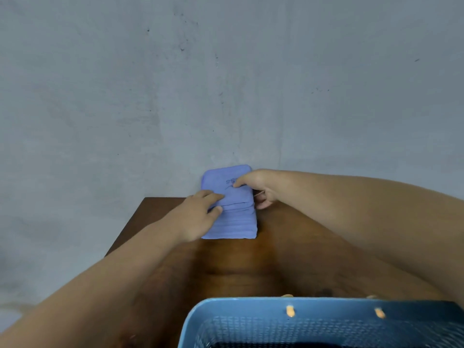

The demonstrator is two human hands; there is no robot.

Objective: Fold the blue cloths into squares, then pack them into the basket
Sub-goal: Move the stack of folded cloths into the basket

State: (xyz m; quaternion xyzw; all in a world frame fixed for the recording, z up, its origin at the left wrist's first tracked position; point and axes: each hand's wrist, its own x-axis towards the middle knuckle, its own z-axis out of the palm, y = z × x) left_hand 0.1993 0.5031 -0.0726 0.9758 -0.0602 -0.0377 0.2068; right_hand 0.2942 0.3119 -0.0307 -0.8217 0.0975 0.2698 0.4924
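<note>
A stack of folded blue cloths (234, 222) stands at the far end of the brown wooden table (251, 267), against the wall. My left hand (198, 217) holds the stack's left side, fingers across the top cloth and thumb tucked into a gap between layers. My right hand (258, 184) grips the top cloth from the right, thumb on its upper face beside a small dark print and the other fingers curled under its right edge. The blue plastic basket (251, 303) sits at the near edge; its mesh inside looks dark and its floor is cut off.
A grey wall (226, 84) rises directly behind the table. The table's left edge runs diagonally beneath my left forearm. Bare wood lies between the stack and the basket.
</note>
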